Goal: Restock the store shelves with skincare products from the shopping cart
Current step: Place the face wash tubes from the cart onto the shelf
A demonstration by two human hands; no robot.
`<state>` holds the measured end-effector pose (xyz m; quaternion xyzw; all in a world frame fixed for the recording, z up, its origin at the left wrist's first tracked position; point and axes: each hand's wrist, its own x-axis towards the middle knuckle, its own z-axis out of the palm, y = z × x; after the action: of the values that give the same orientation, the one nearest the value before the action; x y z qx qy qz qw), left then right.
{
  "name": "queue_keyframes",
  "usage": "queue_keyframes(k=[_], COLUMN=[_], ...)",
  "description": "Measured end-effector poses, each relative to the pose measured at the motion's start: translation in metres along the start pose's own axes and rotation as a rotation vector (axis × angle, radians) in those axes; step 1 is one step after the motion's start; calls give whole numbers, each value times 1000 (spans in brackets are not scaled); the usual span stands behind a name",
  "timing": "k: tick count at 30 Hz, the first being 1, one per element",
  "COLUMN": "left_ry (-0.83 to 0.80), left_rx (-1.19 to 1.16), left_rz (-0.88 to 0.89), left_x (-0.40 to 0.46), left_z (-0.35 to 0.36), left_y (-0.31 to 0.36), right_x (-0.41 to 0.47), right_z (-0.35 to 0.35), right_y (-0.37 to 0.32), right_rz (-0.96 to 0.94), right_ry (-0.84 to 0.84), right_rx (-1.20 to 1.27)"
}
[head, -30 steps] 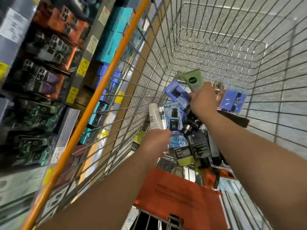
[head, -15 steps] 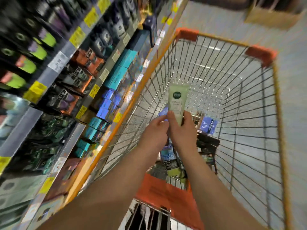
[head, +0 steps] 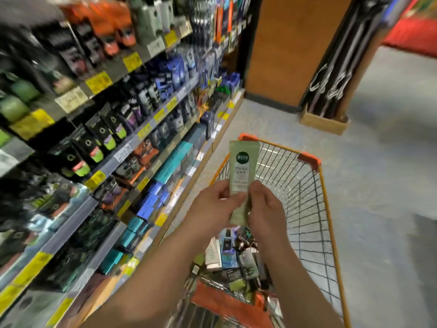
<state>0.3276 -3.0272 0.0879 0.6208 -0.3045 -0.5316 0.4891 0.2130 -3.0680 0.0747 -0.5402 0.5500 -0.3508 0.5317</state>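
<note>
Now you are holding the green tube [head: 243,171] upright above the cart [head: 316,185], left hand [head: 212,207] and right hand [head: 264,207] both pinching its lower end. Being gripped so low, it could tip while you are reaching to the shelves [head: 132,147] on the left.

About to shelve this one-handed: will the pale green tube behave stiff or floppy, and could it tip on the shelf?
The pale green tube stands straight above the left hand and right hand pinching its lower end, so probably fairly stiff. It looks slim and flat, likely light. Being tall and narrow, it may tip if stood upright.
</note>
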Motion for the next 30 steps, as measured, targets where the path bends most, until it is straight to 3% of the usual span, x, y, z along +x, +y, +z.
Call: queue_keyframes(k=[9,18,30], left_ry=[-49,78,377], left_rx=[-35,33,31], left_rz=[190,385,482], left_x=[-75,-154,-273], left_z=[-40,-53,-86], left_y=[76,139,142], right_x=[-54,-101,-174], right_z=[-1,-1,29], right_y=[-92,-171,-202], right_rz=[-225,-401,-520], right_ry=[-116,-309,-649], right_rx=[30,63,111])
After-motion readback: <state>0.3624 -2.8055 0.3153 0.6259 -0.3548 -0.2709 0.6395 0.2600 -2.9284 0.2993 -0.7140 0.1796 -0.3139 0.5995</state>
